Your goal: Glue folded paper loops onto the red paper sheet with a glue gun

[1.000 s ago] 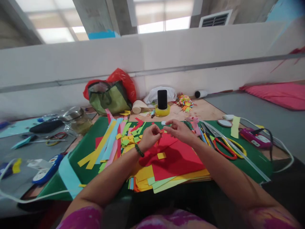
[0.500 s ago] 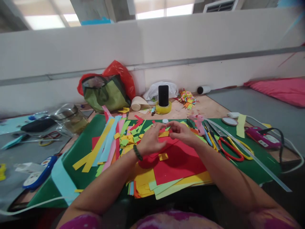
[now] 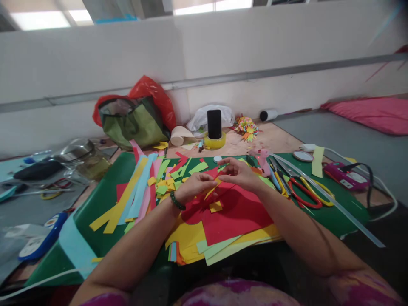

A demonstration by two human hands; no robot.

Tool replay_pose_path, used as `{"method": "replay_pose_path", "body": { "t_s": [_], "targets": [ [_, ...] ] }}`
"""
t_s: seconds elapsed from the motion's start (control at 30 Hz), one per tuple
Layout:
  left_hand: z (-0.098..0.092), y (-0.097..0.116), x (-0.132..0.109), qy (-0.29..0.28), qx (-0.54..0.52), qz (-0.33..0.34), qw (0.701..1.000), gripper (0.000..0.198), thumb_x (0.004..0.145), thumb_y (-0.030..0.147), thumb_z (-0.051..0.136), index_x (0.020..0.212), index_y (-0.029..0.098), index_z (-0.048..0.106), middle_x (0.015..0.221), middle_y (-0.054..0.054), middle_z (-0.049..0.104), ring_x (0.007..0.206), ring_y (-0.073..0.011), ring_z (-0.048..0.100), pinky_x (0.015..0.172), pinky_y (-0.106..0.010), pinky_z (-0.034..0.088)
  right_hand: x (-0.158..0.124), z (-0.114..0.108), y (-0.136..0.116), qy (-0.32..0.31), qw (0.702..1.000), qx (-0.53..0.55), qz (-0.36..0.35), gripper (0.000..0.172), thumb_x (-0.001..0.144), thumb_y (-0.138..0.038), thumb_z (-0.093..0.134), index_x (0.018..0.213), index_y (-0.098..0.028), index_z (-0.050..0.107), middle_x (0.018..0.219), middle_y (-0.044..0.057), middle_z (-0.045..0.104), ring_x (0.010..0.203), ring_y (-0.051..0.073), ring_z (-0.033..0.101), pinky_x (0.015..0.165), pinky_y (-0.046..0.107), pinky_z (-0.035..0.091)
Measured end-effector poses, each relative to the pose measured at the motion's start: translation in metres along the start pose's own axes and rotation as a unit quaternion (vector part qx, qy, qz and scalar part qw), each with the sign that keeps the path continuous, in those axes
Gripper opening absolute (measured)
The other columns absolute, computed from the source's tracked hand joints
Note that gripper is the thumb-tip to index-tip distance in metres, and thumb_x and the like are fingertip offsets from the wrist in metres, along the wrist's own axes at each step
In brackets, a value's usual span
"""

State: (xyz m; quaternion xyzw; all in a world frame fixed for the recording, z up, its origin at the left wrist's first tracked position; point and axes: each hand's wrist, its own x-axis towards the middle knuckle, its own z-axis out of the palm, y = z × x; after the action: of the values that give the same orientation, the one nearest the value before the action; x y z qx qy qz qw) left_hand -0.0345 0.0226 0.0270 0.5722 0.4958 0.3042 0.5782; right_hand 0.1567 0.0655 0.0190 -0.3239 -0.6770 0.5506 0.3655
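A small yellow paper piece [image 3: 210, 192] is held up between my two hands, above the red paper [image 3: 236, 216]. With thumb and fingers pinched together, my left hand [image 3: 194, 187] grips its left side. My right hand [image 3: 239, 175] is closed on its upper right end, fingertips bent. Just below them, another small yellow square [image 3: 216, 207] lies flat on the red paper. Yellow sheets [image 3: 188, 238] and pale green sheets [image 3: 219, 250] stick out underneath. Several small yellow and green paper bits [image 3: 164, 187] are scattered left of my left hand.
Long paper strips [image 3: 127, 195] lie at the left on a green mat [image 3: 111, 170]. On the right are a pink glue gun [image 3: 263, 161], red-handled scissors [image 3: 304, 195] and a clear glue stick [image 3: 347, 216]. A phone [image 3: 214, 124] stands in a yellow tape roll [image 3: 215, 141] behind.
My left hand has closed from spread fingers into a pinch on the yellow piece. The piece now shows tilted between both hands. The whole view has shifted slightly.
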Motion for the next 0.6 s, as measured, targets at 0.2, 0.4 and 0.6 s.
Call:
{"method": "replay_pose_path", "body": {
  "t_s": [0.2, 0.4, 0.6],
  "targets": [
    [0.003, -0.005, 0.001, 0.017, -0.035, -0.013, 0.999, 0.039, 0.066, 0.049, 0.078, 0.069, 0.012, 0.067, 0.067, -0.007, 0.071, 0.05, -0.0106, 0.058, 0.042, -0.018, 0.032, 0.003, 0.0, 0.007, 0.041, 0.999, 0.001, 0.0, 0.04, 0.066, -0.033, 0.072, 0.099, -0.019, 0.055, 0.063, -0.004, 0.063, 0.057, 0.012, 0.059, 0.058, 0.027, 0.045],
    [0.006, -0.005, 0.001, 0.007, -0.093, -0.014, 0.996, 0.043, 0.057, 0.047, 0.085, 0.07, 0.011, 0.065, 0.068, -0.006, 0.071, 0.06, -0.0146, 0.066, 0.054, -0.02, 0.045, 0.003, 0.0, 0.008, 0.062, 0.998, -0.019, -0.013, 0.037, 0.068, -0.039, 0.072, 0.095, -0.019, 0.056, 0.059, -0.005, 0.063, 0.053, 0.013, 0.059, 0.057, 0.028, 0.048],
    [0.012, -0.007, 0.001, -0.018, -0.186, -0.004, 0.982, 0.047, 0.053, 0.042, 0.088, 0.071, 0.014, 0.056, 0.067, -0.001, 0.07, 0.064, -0.0148, 0.068, 0.067, -0.027, 0.054, 0.002, -0.003, 0.001, 0.061, 0.996, -0.058, 0.002, 0.033, 0.077, -0.042, 0.063, 0.098, -0.019, 0.056, 0.058, -0.003, 0.062, 0.055, 0.015, 0.061, 0.058, 0.03, 0.05]
  ]
}}
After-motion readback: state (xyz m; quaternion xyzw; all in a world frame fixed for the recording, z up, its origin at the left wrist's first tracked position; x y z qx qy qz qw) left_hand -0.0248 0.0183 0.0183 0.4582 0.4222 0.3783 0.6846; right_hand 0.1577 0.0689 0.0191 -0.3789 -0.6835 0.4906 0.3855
